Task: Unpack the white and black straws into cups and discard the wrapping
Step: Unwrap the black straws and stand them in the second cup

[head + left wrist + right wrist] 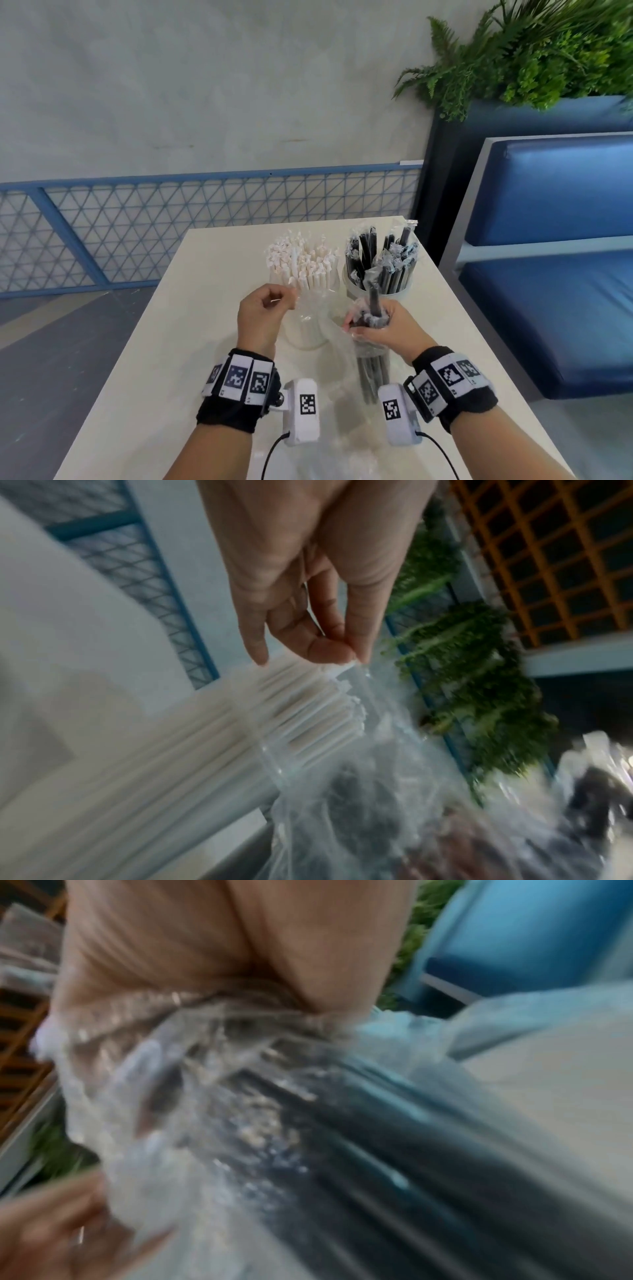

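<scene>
My right hand (371, 323) grips a bundle of black straws (373, 377) through its clear plastic bag (337, 346); the bundle (394, 1150) stands tilted on the table, one straw sticking up past my fist. My left hand (274, 303) pinches the bag's upper edge (346, 666) between thumb and fingers and holds it up to the left. Behind the bag stands a cup (306, 329) packed with paper-wrapped white straws (303, 260). To the right, another cup (378, 286) holds several black straws (383, 260) in clear sleeves.
The cream table (191, 342) has its far edge just behind the cups and its right edge near a blue bench seat (555, 274). A blue mesh railing (137, 226) runs behind. A planter with ferns (534, 54) stands at the back right.
</scene>
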Demonstrator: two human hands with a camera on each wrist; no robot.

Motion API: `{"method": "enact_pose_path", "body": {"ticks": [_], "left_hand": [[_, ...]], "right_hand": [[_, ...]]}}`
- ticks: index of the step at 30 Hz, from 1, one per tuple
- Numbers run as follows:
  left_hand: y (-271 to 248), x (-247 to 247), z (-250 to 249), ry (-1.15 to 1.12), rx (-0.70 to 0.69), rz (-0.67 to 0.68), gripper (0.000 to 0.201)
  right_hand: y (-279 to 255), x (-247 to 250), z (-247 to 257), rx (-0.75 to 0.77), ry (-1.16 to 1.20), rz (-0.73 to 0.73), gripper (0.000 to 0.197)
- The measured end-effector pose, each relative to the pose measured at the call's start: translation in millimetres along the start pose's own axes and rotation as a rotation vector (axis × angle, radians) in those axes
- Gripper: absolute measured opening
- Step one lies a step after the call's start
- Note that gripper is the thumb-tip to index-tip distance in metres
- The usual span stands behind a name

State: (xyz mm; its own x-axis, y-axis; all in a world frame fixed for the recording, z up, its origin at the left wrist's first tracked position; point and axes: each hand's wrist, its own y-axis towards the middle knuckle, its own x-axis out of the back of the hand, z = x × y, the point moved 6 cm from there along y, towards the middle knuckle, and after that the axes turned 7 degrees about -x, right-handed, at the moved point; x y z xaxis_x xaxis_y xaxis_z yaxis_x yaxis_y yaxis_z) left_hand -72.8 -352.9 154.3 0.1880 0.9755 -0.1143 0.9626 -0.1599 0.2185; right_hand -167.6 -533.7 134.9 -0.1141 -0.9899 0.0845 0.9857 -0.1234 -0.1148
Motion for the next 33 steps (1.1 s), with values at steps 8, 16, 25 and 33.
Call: {"method": "enact_pose_path", "body": {"ticks": [8, 16, 25, 33], "left_hand": [[-12.8, -19.2, 2.6, -0.199, 0.292, 0.434, 0.043], [-25.3, -12.5, 21.1, -0.578, 0.417, 0.401, 0.118], [-56.4, -34.4, 39.9, 0.216, 0.123, 0.574, 0.116], [-49.4, -32.2, 55.3, 0.299, 0.005, 0.408, 0.024]], "right_hand": [[-0.9, 0.7, 13.9, 0.113, 0.152, -0.139, 0.018], [-1.5, -4.6, 16.5, 0.114, 0.154, -0.188, 0.020], [-1.8, -16.8, 39.1, 0.192, 0.182, -0.181, 0.019], [-6.9, -11.9, 80.1, 0.264, 0.131, -0.186, 0.015]]}}
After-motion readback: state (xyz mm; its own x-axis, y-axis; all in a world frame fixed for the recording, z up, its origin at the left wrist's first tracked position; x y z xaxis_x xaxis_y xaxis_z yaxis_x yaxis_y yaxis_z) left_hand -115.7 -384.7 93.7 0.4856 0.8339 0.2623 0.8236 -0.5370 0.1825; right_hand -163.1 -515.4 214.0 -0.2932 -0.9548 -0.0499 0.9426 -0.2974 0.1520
